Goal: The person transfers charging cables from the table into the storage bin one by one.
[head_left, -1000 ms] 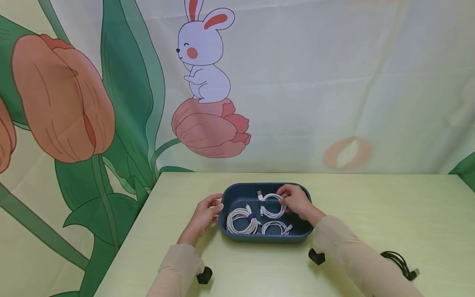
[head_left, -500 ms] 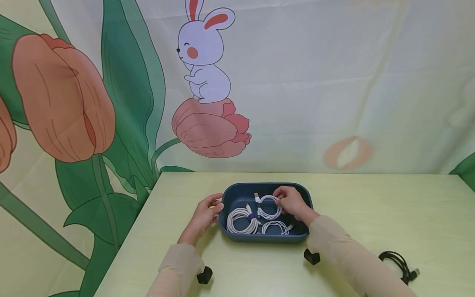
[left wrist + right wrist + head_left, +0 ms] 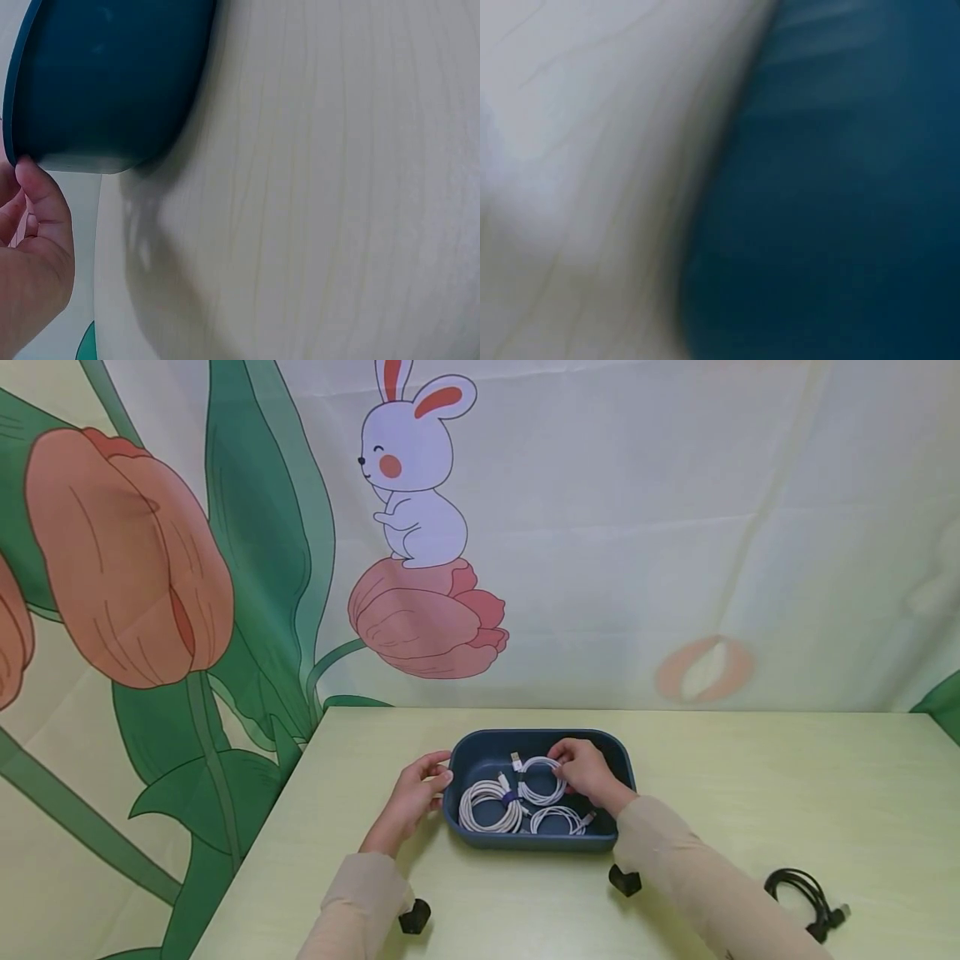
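Right hand [image 3: 588, 770] pinches upper white coil [image 3: 538, 802], shifted leftward inside blue tray [image 3: 525, 842] since a second ago; left hand [image 3: 411, 789], relaxed, touches tray. Placement seemingly near done.

The blue box [image 3: 540, 842] holds 3 coiled white cables [image 3: 512, 815].

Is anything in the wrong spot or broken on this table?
One thing looks a bit odd: the black cable lies alone on the table, while three white cables are coiled inside the blue tray. Nothing looks spilled or broken.
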A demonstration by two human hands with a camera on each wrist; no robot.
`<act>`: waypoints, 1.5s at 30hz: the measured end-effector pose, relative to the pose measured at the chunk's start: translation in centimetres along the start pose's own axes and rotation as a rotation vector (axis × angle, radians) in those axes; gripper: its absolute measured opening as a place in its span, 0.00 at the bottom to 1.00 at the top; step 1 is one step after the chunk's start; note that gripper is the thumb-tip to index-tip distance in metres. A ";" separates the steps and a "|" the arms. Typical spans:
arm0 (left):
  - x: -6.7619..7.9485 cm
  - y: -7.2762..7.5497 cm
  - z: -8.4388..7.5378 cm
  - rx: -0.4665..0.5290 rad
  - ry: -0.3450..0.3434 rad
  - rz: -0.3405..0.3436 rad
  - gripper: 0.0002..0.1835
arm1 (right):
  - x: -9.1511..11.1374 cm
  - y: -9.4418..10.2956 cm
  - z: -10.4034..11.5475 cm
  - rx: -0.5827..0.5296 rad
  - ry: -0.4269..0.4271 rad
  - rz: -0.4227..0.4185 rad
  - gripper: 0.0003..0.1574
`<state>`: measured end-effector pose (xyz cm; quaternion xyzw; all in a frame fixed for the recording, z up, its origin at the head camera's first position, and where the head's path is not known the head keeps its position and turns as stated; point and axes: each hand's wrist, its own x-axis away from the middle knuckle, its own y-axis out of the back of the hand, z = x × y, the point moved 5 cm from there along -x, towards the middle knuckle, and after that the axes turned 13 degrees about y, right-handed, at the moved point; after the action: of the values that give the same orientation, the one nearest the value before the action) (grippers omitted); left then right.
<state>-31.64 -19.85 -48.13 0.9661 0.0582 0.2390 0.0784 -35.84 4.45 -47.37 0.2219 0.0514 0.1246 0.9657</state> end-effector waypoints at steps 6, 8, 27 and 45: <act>0.0 -0.1 0.0 -0.002 -0.007 0.004 0.19 | 0.0 -0.3 -0.1 -0.001 -0.021 -0.001 0.11; 0.0 -0.1 0.0 -0.004 -0.004 0.003 0.19 | 0.0 -0.4 -0.1 0.005 -0.023 -0.001 0.12; 0.5 0.0 -0.1 0.001 -0.038 0.015 0.19 | -0.1 -0.7 -0.5 0.001 -0.019 -0.032 0.14; 0.2 -0.1 -0.1 0.006 -0.006 0.003 0.19 | -0.2 -1.1 -1.3 0.047 -0.022 -0.013 0.18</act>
<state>-31.47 -19.74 -47.96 0.9671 0.0574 0.2362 0.0753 -35.98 4.01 -49.01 0.2454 0.0450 0.1147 0.9616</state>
